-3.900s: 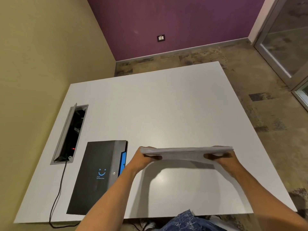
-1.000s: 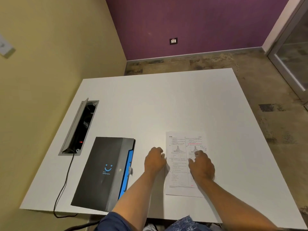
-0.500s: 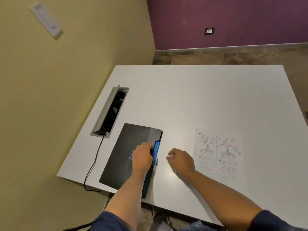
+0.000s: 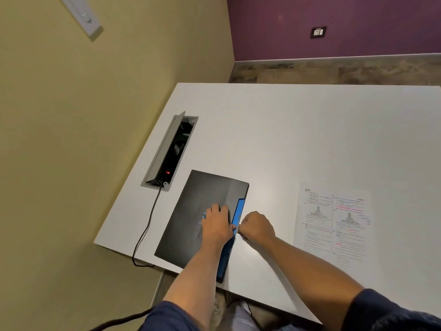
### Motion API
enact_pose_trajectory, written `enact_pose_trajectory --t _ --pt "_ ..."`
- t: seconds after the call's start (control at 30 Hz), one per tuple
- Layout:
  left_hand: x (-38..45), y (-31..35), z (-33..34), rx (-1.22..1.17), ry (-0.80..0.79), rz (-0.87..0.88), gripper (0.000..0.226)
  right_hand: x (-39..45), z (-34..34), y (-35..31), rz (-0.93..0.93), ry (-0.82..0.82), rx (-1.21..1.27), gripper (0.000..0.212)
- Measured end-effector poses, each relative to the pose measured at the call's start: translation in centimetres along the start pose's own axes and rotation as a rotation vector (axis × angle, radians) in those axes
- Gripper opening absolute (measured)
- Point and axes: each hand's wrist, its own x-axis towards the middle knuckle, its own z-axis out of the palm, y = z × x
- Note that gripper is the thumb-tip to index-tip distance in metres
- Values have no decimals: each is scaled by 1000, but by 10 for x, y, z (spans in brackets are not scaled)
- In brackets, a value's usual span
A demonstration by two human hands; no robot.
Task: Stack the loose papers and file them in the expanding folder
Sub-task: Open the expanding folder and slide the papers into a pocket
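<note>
On the table [image 4: 286,130], the papers [image 4: 334,225] lie stacked but unfiled, while the closed expanding folder [image 4: 202,211] is pressed flat by the left hand [image 4: 217,225] and its clasp seemingly pinched by the curled right hand [image 4: 257,226].

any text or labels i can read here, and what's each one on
None can be quoted.
Papers: printed lines, pink marks and two small charts, too small and blurred to read.
Folder: a blue mark on the cover, mostly hidden under the left hand, no legible wording.
Wall socket and wall switch: no readable labels.
</note>
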Motion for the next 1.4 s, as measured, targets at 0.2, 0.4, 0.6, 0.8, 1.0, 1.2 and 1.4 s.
enact_pose_trajectory --t 0.2,0.4,0.6,0.8,1.0,1.2,1.4 --pt "1 2 3 47 42 1 54 5 -1 1 8 -1 259 15" --pt "8 11 -17 180 132 3 66 -6 -21 3 -66 -106 581 21" --pt "27 35 -64 246 180 42 56 -14 -47 10 -144 -19 729 17" --pt "30 64 -103 30 167 98 35 -10 -61 36 -46 121 716 12" --pt "33 64 -129 -216 73 171 36 -10 -77 77 57 206 727 18" --pt "38 48 -158 -361 -32 180 47 -14 -91 112 49 240 671 15" --pt "39 37 -183 -408 -104 198 41 -15 -99 133 97 205 493 14"
